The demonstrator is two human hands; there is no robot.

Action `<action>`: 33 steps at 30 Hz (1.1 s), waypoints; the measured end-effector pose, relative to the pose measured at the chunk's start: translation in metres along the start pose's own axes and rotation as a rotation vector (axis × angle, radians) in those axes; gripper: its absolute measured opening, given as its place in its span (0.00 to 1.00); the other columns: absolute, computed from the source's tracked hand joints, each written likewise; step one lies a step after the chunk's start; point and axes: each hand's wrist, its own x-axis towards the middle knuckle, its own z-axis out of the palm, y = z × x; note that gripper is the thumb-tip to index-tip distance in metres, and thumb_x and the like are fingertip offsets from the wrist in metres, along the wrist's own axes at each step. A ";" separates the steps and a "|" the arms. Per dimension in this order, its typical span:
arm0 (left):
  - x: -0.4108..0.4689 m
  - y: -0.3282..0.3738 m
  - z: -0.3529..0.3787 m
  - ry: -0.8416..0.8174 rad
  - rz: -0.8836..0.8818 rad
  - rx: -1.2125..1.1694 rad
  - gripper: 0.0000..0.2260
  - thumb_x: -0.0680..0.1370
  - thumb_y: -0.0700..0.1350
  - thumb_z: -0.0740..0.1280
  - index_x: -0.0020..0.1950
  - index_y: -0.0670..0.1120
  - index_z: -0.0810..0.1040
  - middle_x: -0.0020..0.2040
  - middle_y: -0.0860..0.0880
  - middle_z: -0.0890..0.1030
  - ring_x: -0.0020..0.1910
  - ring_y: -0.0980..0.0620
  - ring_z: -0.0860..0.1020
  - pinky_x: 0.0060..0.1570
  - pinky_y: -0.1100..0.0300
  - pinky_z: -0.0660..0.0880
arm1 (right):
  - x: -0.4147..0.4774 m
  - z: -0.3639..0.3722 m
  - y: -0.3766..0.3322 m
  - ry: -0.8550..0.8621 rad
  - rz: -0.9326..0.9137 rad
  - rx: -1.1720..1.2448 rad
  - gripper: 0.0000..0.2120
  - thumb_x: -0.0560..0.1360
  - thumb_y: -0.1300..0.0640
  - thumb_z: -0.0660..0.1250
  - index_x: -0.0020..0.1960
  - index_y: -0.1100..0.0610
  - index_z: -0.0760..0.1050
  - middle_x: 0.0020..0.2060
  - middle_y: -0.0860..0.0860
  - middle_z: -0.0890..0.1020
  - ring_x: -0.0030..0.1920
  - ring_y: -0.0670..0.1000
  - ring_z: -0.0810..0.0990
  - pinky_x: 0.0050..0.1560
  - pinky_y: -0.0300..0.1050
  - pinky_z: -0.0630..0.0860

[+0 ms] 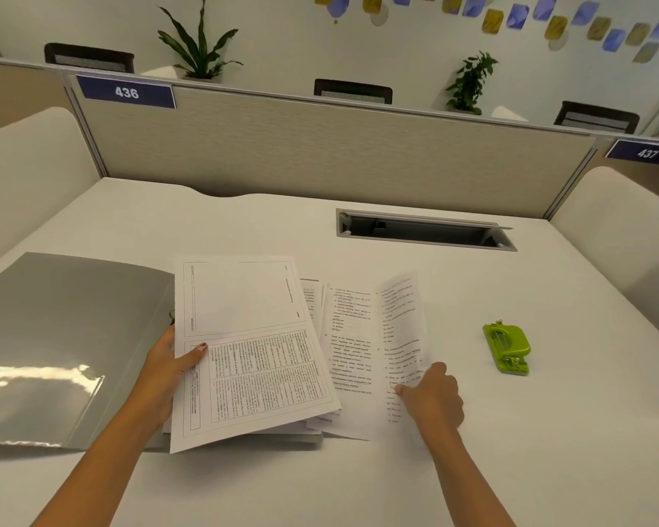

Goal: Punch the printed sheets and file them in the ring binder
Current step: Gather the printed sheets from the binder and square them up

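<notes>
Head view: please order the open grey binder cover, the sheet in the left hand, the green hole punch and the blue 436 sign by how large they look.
1. Grey binder cover
2. Sheet held by the left hand
3. Blue 436 sign
4. Green hole punch

The sign is farther away, so its rank over the punch is unsure.

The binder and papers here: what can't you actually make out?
Head view only:
- Binder rings: hidden by the sheet in the left hand.
- Punched holes: too small to tell.
- Printed text: too small to read.
- Page under the right hand: blurred.
- Cable tray contents: dark.
</notes>
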 end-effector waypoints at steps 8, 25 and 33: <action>0.001 -0.002 -0.002 0.004 -0.012 -0.018 0.17 0.79 0.37 0.64 0.67 0.47 0.72 0.54 0.43 0.83 0.49 0.40 0.82 0.45 0.44 0.80 | -0.010 -0.028 0.025 0.390 -0.253 0.104 0.09 0.80 0.57 0.61 0.56 0.60 0.75 0.44 0.59 0.83 0.39 0.59 0.78 0.37 0.45 0.71; 0.000 0.001 0.022 -0.048 0.034 -0.022 0.18 0.79 0.37 0.64 0.68 0.47 0.71 0.57 0.43 0.81 0.52 0.40 0.81 0.46 0.45 0.79 | -0.057 -0.107 -0.034 0.306 -0.529 0.915 0.04 0.75 0.54 0.70 0.49 0.53 0.80 0.41 0.45 0.85 0.37 0.41 0.83 0.32 0.30 0.76; -0.017 0.004 0.040 -0.148 0.121 0.002 0.16 0.78 0.44 0.66 0.66 0.46 0.74 0.55 0.42 0.83 0.47 0.45 0.83 0.36 0.56 0.80 | -0.050 -0.024 -0.041 -0.056 -0.401 0.818 0.09 0.78 0.50 0.66 0.47 0.55 0.79 0.43 0.46 0.84 0.42 0.45 0.81 0.34 0.28 0.72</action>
